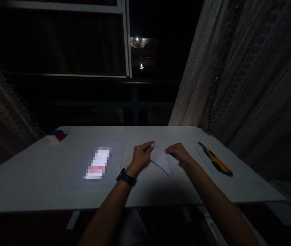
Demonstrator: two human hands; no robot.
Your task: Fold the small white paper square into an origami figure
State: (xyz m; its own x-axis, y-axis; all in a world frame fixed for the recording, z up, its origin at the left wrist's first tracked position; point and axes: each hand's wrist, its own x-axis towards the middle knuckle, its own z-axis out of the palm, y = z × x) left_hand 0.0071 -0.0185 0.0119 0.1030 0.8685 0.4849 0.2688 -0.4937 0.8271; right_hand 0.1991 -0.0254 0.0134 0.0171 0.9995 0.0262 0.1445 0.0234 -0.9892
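Observation:
A folded sheet of white paper point(161, 159) is held just above the table, between my two hands. My left hand point(141, 156) pinches its upper left edge between thumb and fingers; a dark watch point(126, 177) is on that wrist. On the other side, my right hand point(178, 152) grips the paper near its upper right edge, fingers closed together. One pointed corner of the paper hangs down toward me, and a second layer shows behind it on the right.
On the white table point(58, 201), a lit phone point(98, 163) with a blurred screen lies on a large paper sheet point(118, 153). A coloured cube point(55, 136) sits far left. A yellow and black utility knife point(216, 160) rests on a paper strip point(204, 158) at right. Curtains point(194, 85) hang beside the window.

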